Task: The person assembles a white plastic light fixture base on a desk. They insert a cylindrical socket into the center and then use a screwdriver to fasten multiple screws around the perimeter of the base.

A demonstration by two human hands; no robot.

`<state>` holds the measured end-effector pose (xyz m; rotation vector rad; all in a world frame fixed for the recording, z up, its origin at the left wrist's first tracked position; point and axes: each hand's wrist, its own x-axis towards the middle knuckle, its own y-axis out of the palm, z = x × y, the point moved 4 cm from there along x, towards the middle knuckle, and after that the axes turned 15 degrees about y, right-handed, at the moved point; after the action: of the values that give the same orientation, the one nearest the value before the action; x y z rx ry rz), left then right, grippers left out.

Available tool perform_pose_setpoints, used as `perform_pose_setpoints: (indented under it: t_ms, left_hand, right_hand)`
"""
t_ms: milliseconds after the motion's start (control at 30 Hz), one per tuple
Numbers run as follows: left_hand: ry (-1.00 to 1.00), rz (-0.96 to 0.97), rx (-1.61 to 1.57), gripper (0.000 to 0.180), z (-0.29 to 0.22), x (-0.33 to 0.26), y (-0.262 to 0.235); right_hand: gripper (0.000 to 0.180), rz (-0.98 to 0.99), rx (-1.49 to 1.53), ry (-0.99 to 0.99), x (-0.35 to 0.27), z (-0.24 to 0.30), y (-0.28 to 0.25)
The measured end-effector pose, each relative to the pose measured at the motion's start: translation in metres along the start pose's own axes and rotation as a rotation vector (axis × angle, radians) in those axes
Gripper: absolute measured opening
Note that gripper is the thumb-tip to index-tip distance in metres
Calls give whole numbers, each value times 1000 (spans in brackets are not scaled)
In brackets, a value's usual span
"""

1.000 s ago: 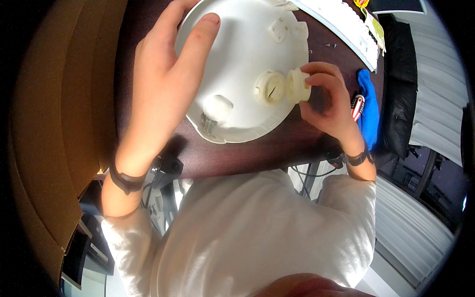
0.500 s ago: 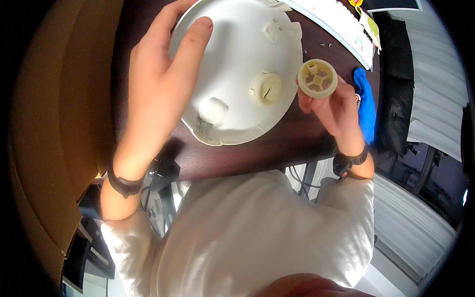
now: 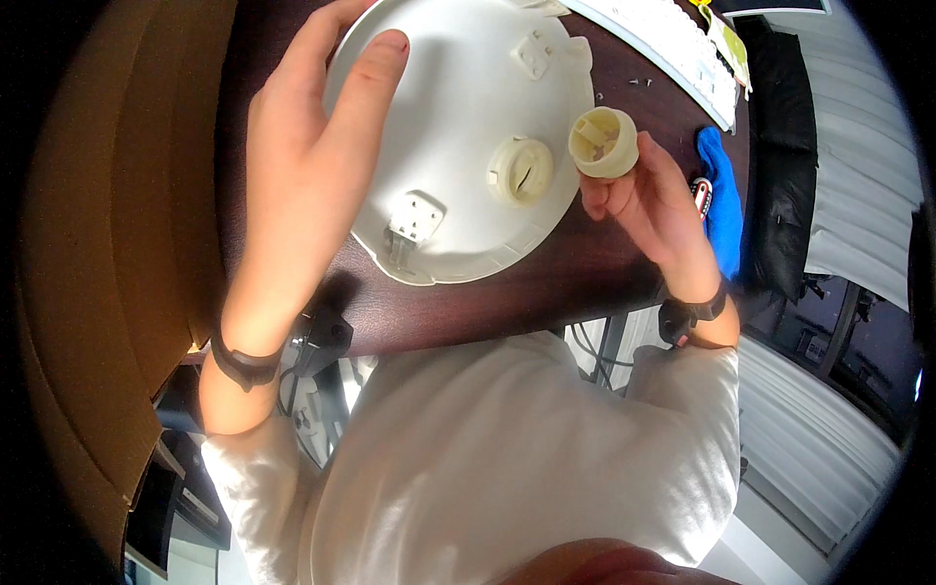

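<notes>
My left hand (image 3: 327, 127) grips the left rim of a round white plastic cover (image 3: 453, 97), its thumb lying over the inner face and its fingers hidden behind the edge. Inside the cover sit a cream ring-shaped socket (image 3: 521, 173) with a slot and a small white block with holes (image 3: 417, 216) near the lower edge. To the right of the cover, my right hand (image 3: 648, 200) holds a cream plastic cylinder (image 3: 604, 144) by its underside. The cylinder's open end is tilted toward the cover and shows ribs inside.
Several small screws (image 3: 634, 82) lie on the dark brown table (image 3: 468, 310) beyond the cylinder. A white keyboard (image 3: 663, 49) stands at the far right. Near the right edge are a blue cloth (image 3: 721, 210) and a red-and-white item (image 3: 702, 195). Brown cardboard (image 3: 127, 214) rises at the left.
My right hand has moved the cylinder slightly up and left, tilting its open end toward the cover. The cover and my left hand have shifted a little to the left.
</notes>
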<state>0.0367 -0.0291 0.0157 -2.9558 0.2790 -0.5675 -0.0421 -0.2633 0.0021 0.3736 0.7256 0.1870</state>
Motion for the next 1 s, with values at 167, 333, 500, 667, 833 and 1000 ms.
perform_pose_setpoints:
  t_ms: [167, 333, 500, 667, 833, 1000]
  left_hand:
    - [21, 6, -3, 33, -2, -1, -3]
    - [3, 5, 0, 33, -4, -2, -7]
    - [-21, -4, -7, 33, -3, -3, -5]
    - [-21, 0, 0, 33, -2, -3, -5]
    - [-26, -7, -26, 32, -2, -3, -6]
    - [1, 9, -28, 32, -4, -3, -5]
  right_hand:
    - [29, -321, -698, -281, -6, 12, 8]
    - [46, -377, -1325, -604, -10, 15, 31]
    - [41, -364, -1451, -667, -10, 13, 39]
    - [41, -338, -1561, -643, -8, 6, 44]
    - [41, -327, -1652, -661, -6, 9, 53]
    - [40, -291, -1712, -668, -4, 9, 59]
